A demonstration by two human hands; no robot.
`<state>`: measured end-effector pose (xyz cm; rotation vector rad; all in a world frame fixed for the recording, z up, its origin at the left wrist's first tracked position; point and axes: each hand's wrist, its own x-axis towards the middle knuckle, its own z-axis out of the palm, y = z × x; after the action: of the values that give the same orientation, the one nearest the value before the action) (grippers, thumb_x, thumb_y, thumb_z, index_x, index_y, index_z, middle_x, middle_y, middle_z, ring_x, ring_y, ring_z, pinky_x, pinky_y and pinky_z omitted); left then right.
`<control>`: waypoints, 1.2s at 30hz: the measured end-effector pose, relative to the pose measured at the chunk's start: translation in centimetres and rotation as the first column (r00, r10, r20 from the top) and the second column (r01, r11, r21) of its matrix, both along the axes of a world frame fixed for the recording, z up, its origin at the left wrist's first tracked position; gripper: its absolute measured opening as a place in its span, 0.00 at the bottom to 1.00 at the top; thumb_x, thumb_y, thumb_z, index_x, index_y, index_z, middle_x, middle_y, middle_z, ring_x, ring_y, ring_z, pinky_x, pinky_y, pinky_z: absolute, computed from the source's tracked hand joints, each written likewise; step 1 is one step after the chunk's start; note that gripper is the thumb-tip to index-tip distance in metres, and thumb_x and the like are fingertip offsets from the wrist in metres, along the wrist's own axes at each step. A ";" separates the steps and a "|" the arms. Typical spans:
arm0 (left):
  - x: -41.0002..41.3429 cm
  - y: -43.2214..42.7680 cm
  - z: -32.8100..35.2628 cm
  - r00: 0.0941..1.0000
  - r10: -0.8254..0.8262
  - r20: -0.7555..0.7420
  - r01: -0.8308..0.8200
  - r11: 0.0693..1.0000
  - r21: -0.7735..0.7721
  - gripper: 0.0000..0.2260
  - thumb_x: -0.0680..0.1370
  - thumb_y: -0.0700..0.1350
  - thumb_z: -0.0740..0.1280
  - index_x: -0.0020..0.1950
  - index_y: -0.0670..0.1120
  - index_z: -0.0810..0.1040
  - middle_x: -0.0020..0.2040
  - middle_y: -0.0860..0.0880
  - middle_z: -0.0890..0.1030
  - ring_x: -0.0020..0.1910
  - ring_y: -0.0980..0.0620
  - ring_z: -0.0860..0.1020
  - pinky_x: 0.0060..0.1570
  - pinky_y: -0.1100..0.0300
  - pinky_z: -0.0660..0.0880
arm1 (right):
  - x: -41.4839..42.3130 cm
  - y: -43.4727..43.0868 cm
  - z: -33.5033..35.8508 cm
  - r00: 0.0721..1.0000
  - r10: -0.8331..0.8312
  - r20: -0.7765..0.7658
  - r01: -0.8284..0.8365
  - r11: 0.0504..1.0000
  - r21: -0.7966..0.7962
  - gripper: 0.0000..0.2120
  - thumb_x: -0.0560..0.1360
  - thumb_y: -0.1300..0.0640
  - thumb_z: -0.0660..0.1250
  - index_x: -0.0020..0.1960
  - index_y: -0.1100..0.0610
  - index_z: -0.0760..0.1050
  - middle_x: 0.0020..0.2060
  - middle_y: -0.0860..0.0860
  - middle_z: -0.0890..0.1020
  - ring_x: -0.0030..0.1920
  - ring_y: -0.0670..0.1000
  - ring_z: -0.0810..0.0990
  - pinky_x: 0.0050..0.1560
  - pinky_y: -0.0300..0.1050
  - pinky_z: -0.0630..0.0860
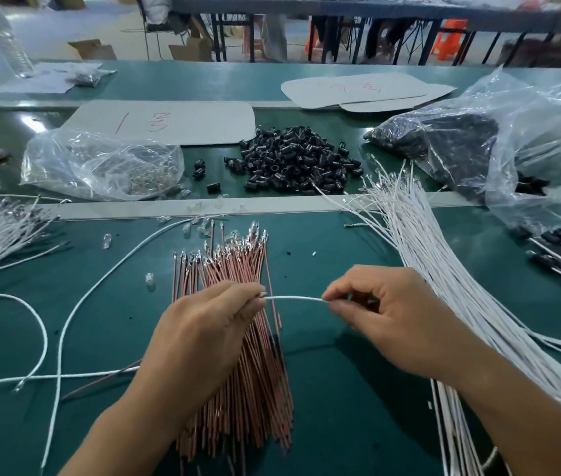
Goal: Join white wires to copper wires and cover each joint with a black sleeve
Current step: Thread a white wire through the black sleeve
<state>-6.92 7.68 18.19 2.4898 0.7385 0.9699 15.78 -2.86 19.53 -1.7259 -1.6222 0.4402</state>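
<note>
Left hand [203, 324] fingers [251, 293] and right hand [389, 314] fingers [337, 304] both clamped on thin white braided wire [294, 298] spanning between them, above copper-coloured wire bundle [237, 355] on green desk [340, 389].

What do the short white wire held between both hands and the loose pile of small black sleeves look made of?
Short white wire: seemingly a woven or fibre-covered jacket, matte with faint texture. Loose pile of small black sleeves: likely moulded plastic, glossy with highlights on the rims.
</note>
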 end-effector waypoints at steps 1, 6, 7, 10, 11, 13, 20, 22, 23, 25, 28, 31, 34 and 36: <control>0.1 -0.1 -0.1 1.000 -0.015 -0.012 0.015 1.000 0.006 0.09 0.81 0.45 0.66 0.54 0.44 0.85 0.43 0.52 0.84 0.37 0.51 0.82 0.35 0.51 0.81 | -0.2 0.1 0.0 1.000 -0.006 0.029 0.004 0.999 0.051 0.06 0.76 0.62 0.74 0.47 0.51 0.85 0.39 0.42 0.83 0.40 0.47 0.82 0.43 0.42 0.78; 1.5 -1.0 -0.2 0.988 -0.103 -0.113 0.113 0.990 0.082 0.10 0.80 0.47 0.63 0.52 0.45 0.83 0.41 0.50 0.82 0.35 0.47 0.80 0.31 0.51 0.78 | -3.1 0.7 -0.8 0.987 0.157 0.022 -0.158 0.979 0.127 0.05 0.78 0.60 0.72 0.53 0.53 0.83 0.42 0.44 0.82 0.43 0.45 0.81 0.46 0.39 0.77; 1.3 -0.6 -0.2 0.992 -0.084 -0.093 0.091 0.993 0.072 0.10 0.80 0.47 0.64 0.53 0.45 0.83 0.41 0.50 0.82 0.35 0.47 0.80 0.31 0.51 0.78 | -3.0 0.7 -0.8 0.991 0.125 -0.056 -0.119 0.987 0.106 0.09 0.77 0.59 0.73 0.56 0.51 0.81 0.44 0.43 0.82 0.45 0.46 0.82 0.48 0.37 0.77; 0.4 0.3 -0.4 1.000 -0.013 -0.021 0.013 1.000 0.022 0.10 0.80 0.47 0.65 0.53 0.46 0.83 0.41 0.51 0.82 0.34 0.47 0.80 0.32 0.49 0.78 | -2.4 0.5 -0.6 0.945 0.018 -0.327 -0.003 0.999 0.044 0.13 0.75 0.64 0.75 0.55 0.50 0.81 0.45 0.44 0.84 0.46 0.48 0.85 0.50 0.36 0.79; 0.4 0.2 -0.4 1.000 -0.012 -0.016 0.012 1.000 0.022 0.10 0.80 0.48 0.64 0.53 0.45 0.84 0.41 0.51 0.83 0.35 0.47 0.80 0.32 0.49 0.79 | -2.4 0.4 -0.6 0.938 -0.004 -0.347 0.024 0.998 0.054 0.12 0.74 0.65 0.75 0.52 0.51 0.82 0.43 0.45 0.85 0.45 0.48 0.85 0.49 0.37 0.79; 0.9 -0.4 -0.3 0.999 -0.034 -0.037 0.036 0.998 0.046 0.11 0.81 0.48 0.64 0.53 0.45 0.84 0.41 0.51 0.83 0.36 0.47 0.80 0.32 0.49 0.79 | -2.9 0.5 -0.6 0.923 -0.013 -0.386 0.042 0.997 0.068 0.12 0.73 0.67 0.76 0.48 0.51 0.83 0.41 0.47 0.86 0.43 0.48 0.86 0.47 0.37 0.80; 1.4 -1.1 -0.1 0.992 -0.110 -0.055 0.114 0.992 0.060 0.12 0.81 0.48 0.62 0.52 0.45 0.83 0.40 0.51 0.82 0.36 0.48 0.79 0.31 0.51 0.78 | -3.3 0.9 -0.9 0.824 -0.002 -0.567 0.018 1.000 0.023 0.10 0.74 0.69 0.74 0.47 0.55 0.81 0.40 0.55 0.86 0.38 0.51 0.85 0.41 0.40 0.80; 1.4 -0.8 0.1 0.998 -0.059 0.022 0.059 0.998 0.015 0.13 0.81 0.49 0.62 0.54 0.45 0.83 0.42 0.51 0.83 0.37 0.48 0.81 0.34 0.50 0.79 | -3.4 1.2 -0.6 0.761 -0.012 -0.649 0.063 0.996 0.057 0.07 0.72 0.66 0.75 0.45 0.56 0.81 0.40 0.57 0.86 0.39 0.53 0.86 0.41 0.40 0.81; 1.3 -0.7 0.2 0.998 -0.032 0.055 0.033 0.999 -0.014 0.13 0.81 0.50 0.62 0.55 0.45 0.83 0.43 0.51 0.84 0.38 0.47 0.82 0.35 0.50 0.79 | -3.6 1.2 -0.6 0.742 -0.012 -0.670 0.079 0.994 0.070 0.07 0.70 0.64 0.75 0.45 0.56 0.82 0.40 0.58 0.86 0.39 0.54 0.86 0.41 0.40 0.81; 1.2 -0.8 0.2 0.998 -0.039 0.054 0.042 0.997 -0.068 0.12 0.82 0.49 0.62 0.56 0.46 0.83 0.45 0.50 0.84 0.40 0.46 0.82 0.37 0.49 0.79 | -4.1 1.3 -0.7 0.741 0.014 -0.672 0.068 0.993 0.096 0.08 0.68 0.62 0.76 0.45 0.53 0.82 0.41 0.58 0.86 0.40 0.55 0.86 0.42 0.40 0.81; 1.0 -1.3 0.2 0.997 -0.081 0.005 0.081 0.993 -0.083 0.11 0.83 0.48 0.62 0.56 0.47 0.82 0.44 0.51 0.83 0.38 0.47 0.80 0.35 0.49 0.78 | -4.5 1.4 -0.9 0.764 0.058 -0.643 0.008 0.995 0.099 0.08 0.68 0.62 0.76 0.44 0.53 0.82 0.40 0.58 0.86 0.39 0.54 0.85 0.41 0.41 0.81; 1.0 -1.3 0.1 0.997 -0.068 0.020 0.069 0.996 -0.062 0.12 0.83 0.50 0.60 0.54 0.48 0.82 0.42 0.53 0.82 0.38 0.49 0.79 0.34 0.50 0.77 | -3.6 1.9 -0.5 0.807 0.069 -0.587 -0.087 0.996 -0.004 0.07 0.68 0.60 0.77 0.44 0.53 0.82 0.36 0.57 0.86 0.36 0.51 0.84 0.38 0.41 0.80; 1.0 -1.1 0.0 0.999 0.005 -0.042 -0.006 0.999 -0.034 0.13 0.83 0.52 0.58 0.53 0.48 0.80 0.43 0.53 0.82 0.39 0.49 0.79 0.36 0.49 0.77 | -2.1 4.0 1.6 0.873 0.128 -0.471 -0.234 0.957 -0.173 0.07 0.69 0.55 0.77 0.46 0.53 0.82 0.37 0.54 0.86 0.37 0.49 0.84 0.38 0.41 0.80; 0.7 -0.9 -0.4 0.991 0.055 -0.119 -0.059 0.998 -0.026 0.16 0.83 0.54 0.55 0.54 0.48 0.79 0.45 0.53 0.82 0.40 0.49 0.79 0.38 0.49 0.77 | -1.3 6.6 3.7 0.918 0.180 -0.354 -0.279 0.927 -0.252 0.09 0.72 0.49 0.75 0.49 0.52 0.82 0.42 0.52 0.86 0.40 0.49 0.85 0.40 0.39 0.80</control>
<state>-6.23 6.75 17.83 2.5302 0.8589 0.8299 14.48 3.77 23.20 -1.5656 -1.5780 1.0790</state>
